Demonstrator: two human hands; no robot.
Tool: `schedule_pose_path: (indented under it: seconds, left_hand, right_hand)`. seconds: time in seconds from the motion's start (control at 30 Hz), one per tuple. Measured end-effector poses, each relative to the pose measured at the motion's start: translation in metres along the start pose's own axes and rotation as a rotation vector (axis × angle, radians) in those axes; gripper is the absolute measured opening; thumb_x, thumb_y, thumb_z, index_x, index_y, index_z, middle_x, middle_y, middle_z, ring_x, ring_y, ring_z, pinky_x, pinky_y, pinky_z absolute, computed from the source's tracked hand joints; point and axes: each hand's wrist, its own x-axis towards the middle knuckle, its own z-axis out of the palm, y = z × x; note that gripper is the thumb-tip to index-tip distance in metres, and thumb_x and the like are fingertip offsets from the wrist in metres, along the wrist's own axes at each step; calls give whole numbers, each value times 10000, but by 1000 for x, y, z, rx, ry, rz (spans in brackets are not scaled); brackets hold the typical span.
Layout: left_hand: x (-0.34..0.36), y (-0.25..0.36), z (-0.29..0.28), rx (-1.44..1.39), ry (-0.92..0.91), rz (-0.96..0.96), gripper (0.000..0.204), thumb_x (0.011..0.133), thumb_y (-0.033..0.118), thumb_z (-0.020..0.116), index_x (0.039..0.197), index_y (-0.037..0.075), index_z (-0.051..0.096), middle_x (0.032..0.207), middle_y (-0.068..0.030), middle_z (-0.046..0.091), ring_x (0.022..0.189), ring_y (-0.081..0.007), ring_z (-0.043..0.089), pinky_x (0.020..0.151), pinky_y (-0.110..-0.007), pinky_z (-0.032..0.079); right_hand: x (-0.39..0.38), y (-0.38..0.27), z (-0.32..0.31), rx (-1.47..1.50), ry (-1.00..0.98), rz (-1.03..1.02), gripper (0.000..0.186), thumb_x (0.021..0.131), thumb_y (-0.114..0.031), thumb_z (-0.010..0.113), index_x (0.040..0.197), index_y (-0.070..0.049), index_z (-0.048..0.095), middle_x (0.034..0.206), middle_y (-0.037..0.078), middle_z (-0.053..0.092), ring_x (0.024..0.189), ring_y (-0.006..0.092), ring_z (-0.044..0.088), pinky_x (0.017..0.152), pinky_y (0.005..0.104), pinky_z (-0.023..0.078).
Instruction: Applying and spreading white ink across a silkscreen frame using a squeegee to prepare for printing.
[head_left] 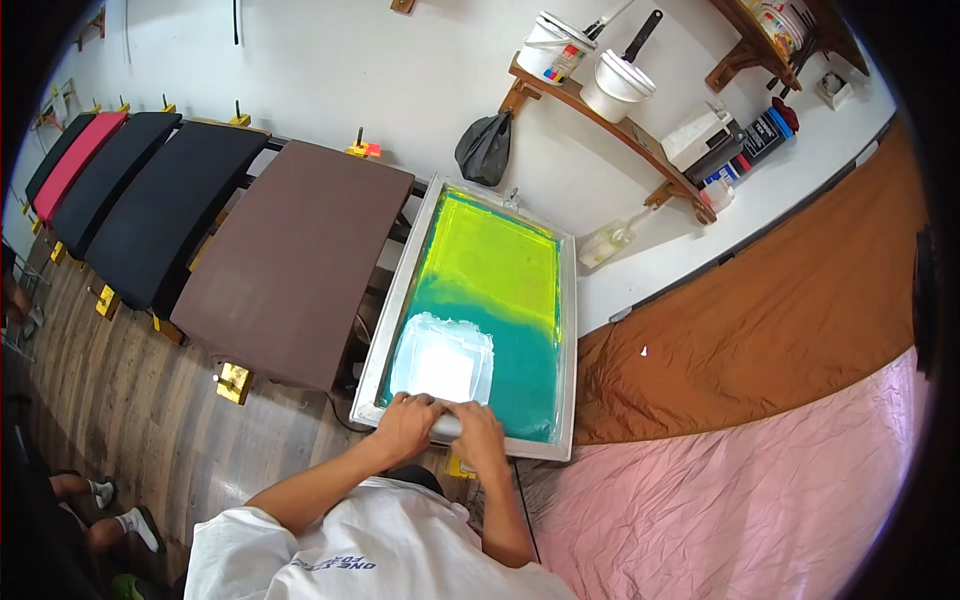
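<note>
Framed Screen [569, 400] with Both Hands at Its Lower Edge

The framed screen lies tilted at the centre of the frame, directly beyond the hands. Its mesh is yellow-green above and teal below, with a white rectangular patch [445, 352] at lower left, just above the hands. The left hand [405, 425] and the right hand [478, 437] meet side by side at the lower rim, left of its middle, fingers bent; whether they grip the rim or something beneath them cannot be told. Immediately left stands a brown padded board [295, 255]; black boards [180, 210] and a red board [78, 170] continue toward the upper left. A black bag [484, 150] hangs above the screen, beside a wooden shelf [655, 150] bearing white buckets [615, 88]. Orange-brown fabric [750, 320] and pink fabric [730, 490] fill the right and lower right.
</note>
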Motion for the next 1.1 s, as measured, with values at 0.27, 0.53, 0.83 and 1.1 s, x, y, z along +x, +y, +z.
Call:
schedule_pose_path:
  seconds: [0.27, 0.53, 0.83, 1.1]
  left_hand:
    - [90, -40, -24, 84, 122, 21, 350, 729, 2, 598, 1054, 102, 682, 923, -132, 695, 894, -320, 675, 828, -458, 487]
    - [6, -11, 12, 57, 120, 79, 489, 684, 2, 668, 1161, 93, 613, 1089, -148, 634, 1033, -316, 639, 997, -468, 447]
    - [80, -26, -22, 66, 87, 50, 265, 712, 28, 650, 971, 82, 651, 870, -140, 680, 837, -340, 672, 791, -464, 504]
    - [32, -33, 12, 93, 130, 156, 542, 666, -55, 608, 1182, 112, 614, 1127, -128, 640, 1025, -314, 624, 874, -456, 484]
  right_hand:
    - [98, 15, -29, -85, 1, 0, 451, 742, -8, 597, 1163, -152, 672, 1096, 145, 655, 1052, 355, 607, 884, 482, 505]
    - [7, 9, 16, -1, 39, 48, 616, 647, 9, 703, 1233, -165, 630, 1190, 96, 568, 1136, 334, 531, 919, 469, 482]
    - [76, 17, -29, -107, 9, 22, 425, 745, -19, 627, 1127, -192, 699, 1061, 144, 662, 1017, 364, 629, 829, 503, 517]
    - [31, 14, 20, 38, 122, 35, 557, 704, 32, 639, 1210, -199, 650, 1140, 116, 597, 1111, 347, 554, 899, 492, 483]
